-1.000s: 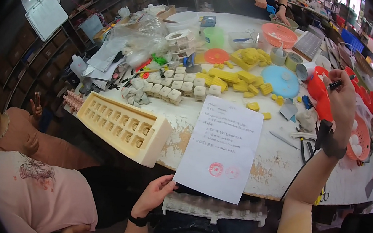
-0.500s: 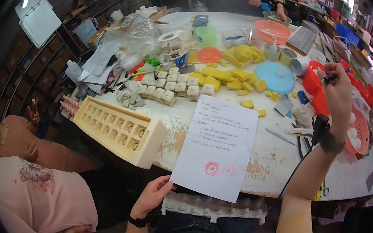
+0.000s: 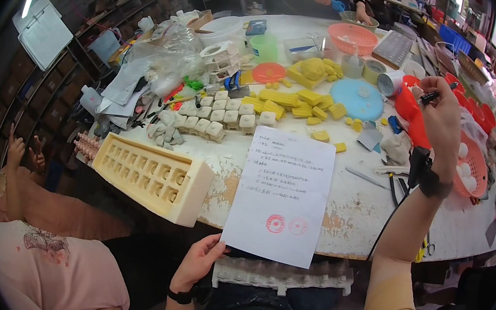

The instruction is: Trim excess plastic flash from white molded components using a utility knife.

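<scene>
A white sheet of paper (image 3: 278, 238) with handwriting and two round red stamps lies on the near edge of the table, its lower end jutting over my lap. My left hand (image 3: 197, 264) is closed at its lower left corner, the thumb and fingers pinching that edge. Raised over the right side of the table, my right hand (image 3: 442, 116) is closed round a slim black pen (image 3: 429, 97). Below the paper, a grey-white cast strip (image 3: 283, 275) with a row of bumps rests across my lap.
A cream mould (image 3: 187, 209) with square cavities sits left of the paper. Behind it are white blocks (image 3: 223, 115), yellow clay pieces (image 3: 282, 97) and a blue disc (image 3: 357, 100). Pliers (image 3: 400, 188) and a coral basket (image 3: 472, 162) lie right. Other people are at left and the far side.
The view has shifted slightly, so the table items sit a little further left. Both hands keep their holds. At left, a person has raised a hand with a finger up.
</scene>
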The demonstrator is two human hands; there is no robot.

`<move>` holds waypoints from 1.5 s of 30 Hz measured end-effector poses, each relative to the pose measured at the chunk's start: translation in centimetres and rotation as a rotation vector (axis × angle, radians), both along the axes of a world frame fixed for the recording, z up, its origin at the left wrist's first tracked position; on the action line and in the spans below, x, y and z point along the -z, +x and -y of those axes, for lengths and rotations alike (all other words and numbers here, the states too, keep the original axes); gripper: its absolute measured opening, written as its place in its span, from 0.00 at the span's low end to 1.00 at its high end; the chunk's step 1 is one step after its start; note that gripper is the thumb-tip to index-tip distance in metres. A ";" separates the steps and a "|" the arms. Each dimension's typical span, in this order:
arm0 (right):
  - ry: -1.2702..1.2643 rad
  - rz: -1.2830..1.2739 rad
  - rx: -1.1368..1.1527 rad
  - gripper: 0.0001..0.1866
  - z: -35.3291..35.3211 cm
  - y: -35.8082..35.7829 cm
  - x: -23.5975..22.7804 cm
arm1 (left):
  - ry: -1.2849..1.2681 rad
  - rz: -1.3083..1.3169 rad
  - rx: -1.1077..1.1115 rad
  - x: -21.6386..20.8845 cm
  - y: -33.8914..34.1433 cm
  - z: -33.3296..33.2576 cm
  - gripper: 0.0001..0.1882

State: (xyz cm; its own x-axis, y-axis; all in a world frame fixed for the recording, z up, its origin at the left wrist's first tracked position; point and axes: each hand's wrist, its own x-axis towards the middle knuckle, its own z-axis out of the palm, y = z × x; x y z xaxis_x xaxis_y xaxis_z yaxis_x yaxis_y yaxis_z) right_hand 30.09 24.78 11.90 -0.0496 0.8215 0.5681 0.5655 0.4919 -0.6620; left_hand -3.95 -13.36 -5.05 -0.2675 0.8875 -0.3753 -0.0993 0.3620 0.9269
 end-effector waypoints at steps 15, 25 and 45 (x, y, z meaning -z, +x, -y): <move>-0.038 0.011 0.023 0.13 0.5 -0.3 -0.3 | -0.020 -0.003 -0.002 -0.2 0.1 -0.1 0.20; -0.032 0.011 0.038 0.13 0.7 -0.3 -0.5 | -0.022 -0.015 -0.002 0.0 0.2 -0.1 0.21; -0.020 0.002 0.016 0.13 0.4 -0.2 -0.3 | 0.024 -0.047 -0.073 0.4 0.1 -1.0 0.16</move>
State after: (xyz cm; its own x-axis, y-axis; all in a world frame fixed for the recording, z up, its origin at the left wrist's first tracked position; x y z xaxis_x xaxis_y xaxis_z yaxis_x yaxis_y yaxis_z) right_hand 29.86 24.36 12.18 -0.0376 0.8332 0.5516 0.5747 0.4696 -0.6702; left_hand -3.84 -12.39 -5.48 -0.3484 0.8738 -0.3392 -0.0806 0.3326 0.9396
